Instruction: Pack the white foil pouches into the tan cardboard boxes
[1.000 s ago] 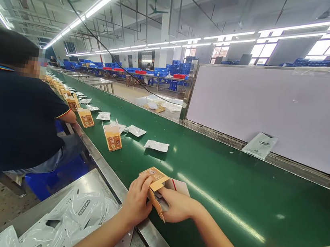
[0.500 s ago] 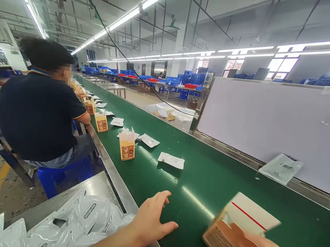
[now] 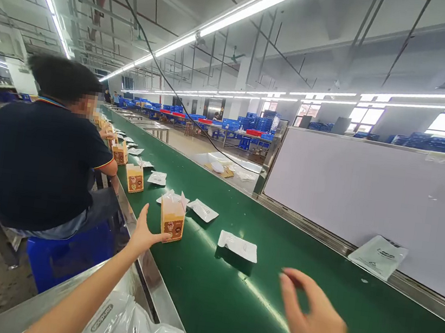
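Observation:
My left hand (image 3: 145,235) is open with its fingers apart, beside an orange and white box (image 3: 172,217) that stands upright with its top flaps raised on the green belt (image 3: 206,290). Its thumb is at the front of the box; whether it touches cannot be made out. Over the belt on the right, my right hand (image 3: 311,315) holds nothing, its thumb and forefinger curved with a gap between them. Between the hands lies a white packet (image 3: 237,246). Another white packet (image 3: 203,211) rests just behind the box.
White pouches (image 3: 132,324) are heaped on the metal table at the lower left. A person (image 3: 44,148) sits at the left beside the belt, near more boxes (image 3: 134,178). A pale pouch (image 3: 378,256) leans against the white panel (image 3: 367,191) at the right.
My left hand has moved forward and left to the orange box. My right hand has come away from the box it held, which is out of view. The view has shifted slightly.

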The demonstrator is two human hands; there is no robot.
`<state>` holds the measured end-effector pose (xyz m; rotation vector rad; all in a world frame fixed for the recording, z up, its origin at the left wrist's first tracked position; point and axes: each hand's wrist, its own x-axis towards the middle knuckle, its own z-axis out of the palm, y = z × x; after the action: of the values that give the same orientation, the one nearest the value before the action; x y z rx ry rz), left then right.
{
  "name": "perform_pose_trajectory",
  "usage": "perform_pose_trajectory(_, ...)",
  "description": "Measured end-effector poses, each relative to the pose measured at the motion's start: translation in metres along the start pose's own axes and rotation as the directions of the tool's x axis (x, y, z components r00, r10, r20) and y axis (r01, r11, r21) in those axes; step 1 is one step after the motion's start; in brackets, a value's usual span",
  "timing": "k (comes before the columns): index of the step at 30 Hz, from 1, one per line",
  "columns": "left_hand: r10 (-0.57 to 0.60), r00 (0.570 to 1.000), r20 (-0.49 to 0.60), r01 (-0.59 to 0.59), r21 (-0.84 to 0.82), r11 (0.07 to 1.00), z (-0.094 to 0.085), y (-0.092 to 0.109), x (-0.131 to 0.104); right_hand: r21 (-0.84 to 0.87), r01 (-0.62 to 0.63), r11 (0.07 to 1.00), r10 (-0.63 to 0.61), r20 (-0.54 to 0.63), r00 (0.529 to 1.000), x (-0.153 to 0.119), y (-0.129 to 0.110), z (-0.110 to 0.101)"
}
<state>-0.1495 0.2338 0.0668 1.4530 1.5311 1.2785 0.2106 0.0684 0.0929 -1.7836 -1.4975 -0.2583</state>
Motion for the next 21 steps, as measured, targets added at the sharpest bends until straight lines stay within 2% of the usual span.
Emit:
perform_pose_trajectory(1, 0.009, 1.000, 0.012, -0.009, -0.027, 1.000, 0.005, 0.000, 0.006, -0.044, -0.094, 0.995, 0.099, 0.139, 0.985, 0.011, -0.013, 0.022)
perform_pose_trajectory(2, 0.016, 1.000, 0.023, -0.014, -0.054, 0.998, 0.011, 0.000, 0.011, -0.124, -0.146, 0.981, 0.175, 0.264, 0.949, 0.022, -0.024, 0.046)
perform_pose_trajectory(4, 0.029, 0.998, 0.048, -0.025, -0.095, 0.995, 0.024, 0.000, 0.016, -0.189, -0.241, 0.952, 0.290, 0.301, 0.908, 0.041, -0.038, 0.091)
perform_pose_trajectory(6, 0.042, 0.995, 0.090, -0.030, -0.136, 0.990, 0.037, -0.002, 0.016, -0.215, -0.303, 0.928, 0.359, 0.304, 0.882, 0.051, -0.043, 0.127)
perform_pose_trajectory(8, 0.056, 0.993, 0.107, -0.039, -0.154, 0.987, 0.046, -0.005, 0.014, -0.229, -0.355, 0.907, 0.412, 0.295, 0.862, 0.051, -0.041, 0.150)
perform_pose_trajectory(11, 0.089, 0.990, 0.113, -0.073, -0.137, 0.988, 0.054, -0.006, 0.003, -0.182, -0.376, 0.909, 0.414, 0.274, 0.868, 0.042, -0.033, 0.167)
perform_pose_trajectory(13, 0.125, 0.983, 0.134, -0.110, -0.114, 0.987, 0.056, -0.004, -0.011, -0.103, -0.382, 0.918, 0.396, 0.282, 0.874, 0.038, -0.026, 0.165)
perform_pose_trajectory(15, 0.173, 0.971, 0.164, -0.161, -0.087, 0.983, 0.056, 0.001, -0.029, -0.039, -0.436, 0.899, 0.428, 0.296, 0.854, 0.036, -0.018, 0.152)
perform_pose_trajectory(18, 0.247, 0.947, 0.204, -0.247, -0.025, 0.969, 0.058, 0.011, -0.057, 0.016, -0.505, 0.863, 0.480, 0.287, 0.829, 0.032, -0.014, 0.112)
perform_pose_trajectory(20, 0.275, 0.935, 0.224, -0.289, 0.030, 0.957, 0.060, 0.017, -0.072, 0.132, -0.455, 0.881, 0.435, 0.155, 0.887, 0.025, -0.023, 0.074)
perform_pose_trajectory(21, 0.283, 0.932, 0.228, -0.304, 0.060, 0.951, 0.062, 0.020, -0.078, 0.216, -0.369, 0.904, 0.376, 0.012, 0.927, 0.022, -0.032, 0.055)
